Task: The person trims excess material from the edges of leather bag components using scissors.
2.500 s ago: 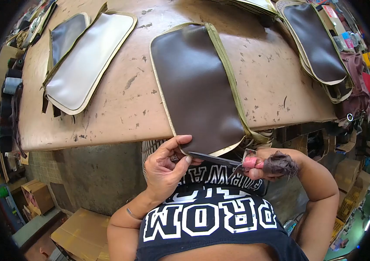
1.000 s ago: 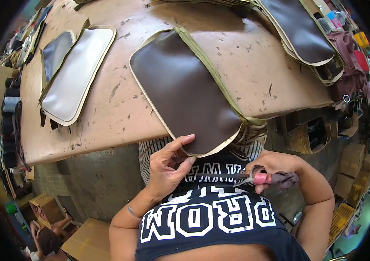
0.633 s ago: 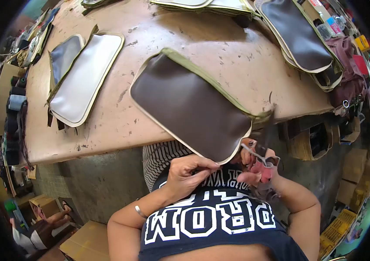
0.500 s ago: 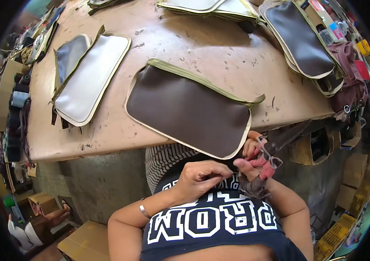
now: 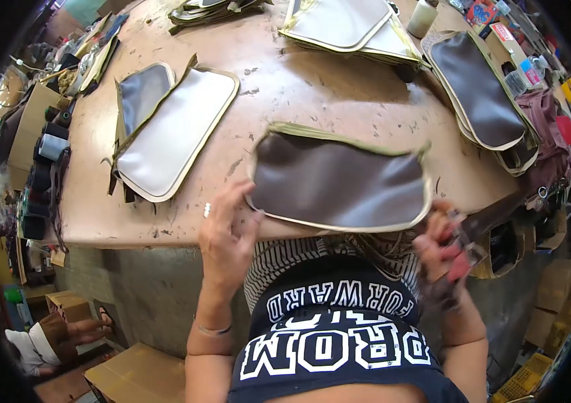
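Worn table [image 5: 312, 80], one brown pouch [image 5: 339, 183], two hands [image 5: 226, 232]

Left hand [image 5: 226, 232] touching brown pouch [image 5: 340, 183] — right hand [image 5: 441, 243] gripping scissors [image 5: 461, 250]

The only writing I can read is on my own black shirt [image 5: 339, 336], just below my hands and between my forearms — white block letters, seen upside down from where I look. The upper line, nearer my right hand [image 5: 443, 245], reads "FORWARD" in smaller letters. Below it, closer to my body, big outlined letters spell "PROM", with a partly folded line between them that I cannot make out. Far beyond my right hand, at the table's [image 5: 299, 80] far corner, small colourful packets [image 5: 493, 20] carry print — too small and blurred to read
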{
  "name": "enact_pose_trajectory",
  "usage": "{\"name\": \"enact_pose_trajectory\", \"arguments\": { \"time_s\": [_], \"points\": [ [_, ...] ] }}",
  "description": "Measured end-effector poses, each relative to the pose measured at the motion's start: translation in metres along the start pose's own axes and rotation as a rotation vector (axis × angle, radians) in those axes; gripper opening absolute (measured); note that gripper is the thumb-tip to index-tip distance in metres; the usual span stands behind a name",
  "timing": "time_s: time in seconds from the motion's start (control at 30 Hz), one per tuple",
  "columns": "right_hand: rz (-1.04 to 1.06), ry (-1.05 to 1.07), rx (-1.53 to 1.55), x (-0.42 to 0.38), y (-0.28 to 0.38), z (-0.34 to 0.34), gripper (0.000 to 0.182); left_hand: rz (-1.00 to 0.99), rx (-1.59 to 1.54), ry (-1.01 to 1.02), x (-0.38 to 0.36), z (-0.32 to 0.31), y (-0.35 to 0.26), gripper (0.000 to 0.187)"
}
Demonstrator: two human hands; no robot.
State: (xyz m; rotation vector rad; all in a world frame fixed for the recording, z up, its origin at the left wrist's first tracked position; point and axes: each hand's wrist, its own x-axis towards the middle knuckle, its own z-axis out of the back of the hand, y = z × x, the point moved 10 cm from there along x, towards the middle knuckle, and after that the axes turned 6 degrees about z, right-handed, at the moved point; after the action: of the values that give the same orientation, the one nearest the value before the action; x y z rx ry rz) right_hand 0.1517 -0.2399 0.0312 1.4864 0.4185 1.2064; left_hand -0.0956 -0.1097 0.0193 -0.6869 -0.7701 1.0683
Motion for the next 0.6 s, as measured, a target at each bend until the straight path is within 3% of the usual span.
{"name": "enact_pose_trajectory", "arguments": {
  "time_s": [0.07,0.13,0.17,0.23,0.27,0.37,0.4,0.5,0.6],
  "points": [
    [0.106,0.01,-0.2,0.026,0.0,0.018,0.019,0.156,-0.466,0.06,-0.013,-0.011,0.014,0.037],
    [-0.044,0.012,-0.453,0.043,0.011,0.028,0.018,0.069,-0.231,0.065,-0.017,-0.01,-0.001,0.036],
    [-0.116,0.114,-0.469,0.041,0.003,0.028,0.021,0.036,-0.121,0.075,-0.02,-0.009,-0.008,0.037],
    [-0.667,0.072,0.109,0.008,-0.037,0.022,0.022,-0.081,0.131,0.088,-0.023,-0.015,-0.02,0.041],
    [-0.705,0.206,0.138,0.003,-0.038,0.009,0.02,-0.118,0.199,0.084,-0.023,-0.018,-0.024,0.043],
    [-0.544,0.728,0.036,-0.014,-0.031,-0.041,0.016,-0.201,0.342,0.069,-0.014,-0.03,-0.035,0.052],
    [-0.622,0.834,0.035,-0.025,-0.035,-0.052,0.017,-0.204,0.396,0.041,-0.006,-0.031,-0.034,0.053],
    [-0.558,0.886,0.003,-0.029,-0.035,-0.064,0.015,-0.114,0.523,0.012,0.025,-0.036,-0.025,0.057],
    [-0.703,0.939,-0.029,-0.041,-0.048,-0.062,0.017,-0.182,0.536,0.059,0.04,-0.042,-0.033,0.053]
  ]
}}
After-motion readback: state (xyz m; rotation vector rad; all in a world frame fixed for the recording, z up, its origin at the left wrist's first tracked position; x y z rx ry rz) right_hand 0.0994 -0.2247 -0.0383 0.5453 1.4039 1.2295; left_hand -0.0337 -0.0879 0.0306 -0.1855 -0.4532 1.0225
